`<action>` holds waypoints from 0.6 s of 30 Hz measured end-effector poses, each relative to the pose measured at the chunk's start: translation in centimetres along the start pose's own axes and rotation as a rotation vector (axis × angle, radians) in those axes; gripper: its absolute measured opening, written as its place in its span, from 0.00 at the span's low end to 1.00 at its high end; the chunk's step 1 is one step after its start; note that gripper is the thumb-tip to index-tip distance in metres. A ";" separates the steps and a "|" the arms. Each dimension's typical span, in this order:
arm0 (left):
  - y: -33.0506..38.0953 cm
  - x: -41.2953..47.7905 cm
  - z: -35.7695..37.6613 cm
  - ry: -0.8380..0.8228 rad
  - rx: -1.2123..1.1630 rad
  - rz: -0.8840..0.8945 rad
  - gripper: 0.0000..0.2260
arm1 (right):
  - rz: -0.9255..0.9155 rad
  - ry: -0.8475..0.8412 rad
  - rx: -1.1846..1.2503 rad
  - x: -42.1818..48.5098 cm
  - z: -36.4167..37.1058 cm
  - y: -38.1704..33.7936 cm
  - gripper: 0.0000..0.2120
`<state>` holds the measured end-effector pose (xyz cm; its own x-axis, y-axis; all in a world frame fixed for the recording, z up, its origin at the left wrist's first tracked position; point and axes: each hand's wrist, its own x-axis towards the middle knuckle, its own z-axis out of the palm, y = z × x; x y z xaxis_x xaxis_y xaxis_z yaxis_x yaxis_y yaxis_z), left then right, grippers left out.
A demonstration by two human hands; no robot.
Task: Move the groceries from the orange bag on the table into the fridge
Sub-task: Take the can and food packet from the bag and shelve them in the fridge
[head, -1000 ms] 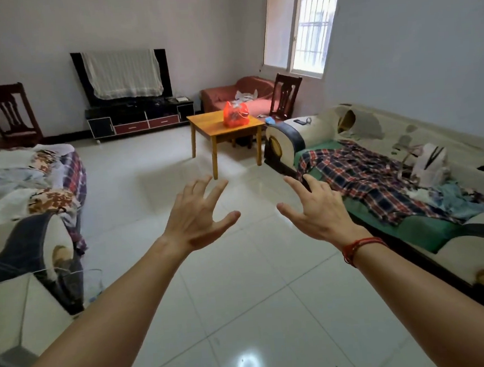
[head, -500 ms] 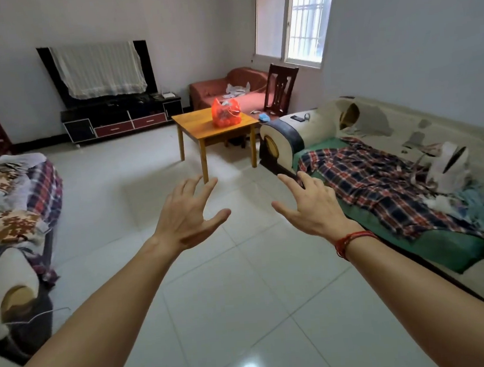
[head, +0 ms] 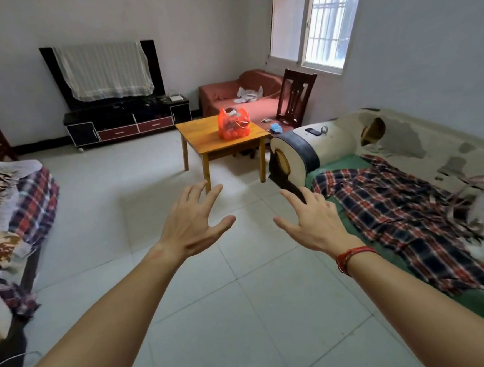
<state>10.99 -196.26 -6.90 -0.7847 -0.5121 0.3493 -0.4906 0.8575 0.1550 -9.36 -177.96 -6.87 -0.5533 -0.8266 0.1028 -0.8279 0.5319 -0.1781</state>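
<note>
While well apart: empty left grip (head: 193,224), orange bag (head: 233,123).

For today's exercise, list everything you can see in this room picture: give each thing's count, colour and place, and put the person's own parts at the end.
orange bag: one, orange, filled, on the table
table: one, light wood, mid-room
TV stand: one, black with red drawers, back wall
cloth-covered TV: one, black frame, cream cloth, on the stand
small sofa: one, reddish, under the window
chairs: two, dark wood, one behind the table, one far left
big sofa: one, cream, worn, right
plaid cloth: one, red and navy, on the big sofa
window: one, barred, right rear
left hand: open, empty
right hand: open, empty, red wrist cord
</note>
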 end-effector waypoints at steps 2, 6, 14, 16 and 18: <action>-0.6 2.8 1.3 0.007 0.002 0.009 0.36 | 0.007 0.008 0.001 3.3 0.5 0.9 0.33; -3.2 9.1 4.6 0.010 0.003 0.017 0.35 | 0.011 0.014 -0.004 10.4 1.6 2.2 0.34; -10.5 24.8 11.4 -0.035 -0.017 0.028 0.36 | 0.038 0.004 -0.040 26.7 3.8 4.4 0.34; -11.6 28.4 12.8 -0.052 -0.014 0.053 0.36 | 0.047 -0.010 -0.048 30.5 4.2 4.9 0.34; -12.4 31.5 14.0 -0.069 -0.031 0.059 0.36 | 0.055 -0.019 -0.043 33.8 4.4 5.2 0.33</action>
<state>-12.96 -223.75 -10.74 -0.8365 -0.4624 0.2940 -0.4321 0.8866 0.1649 -31.99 -203.93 -8.62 -0.5964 -0.7992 0.0750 -0.7997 0.5836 -0.1407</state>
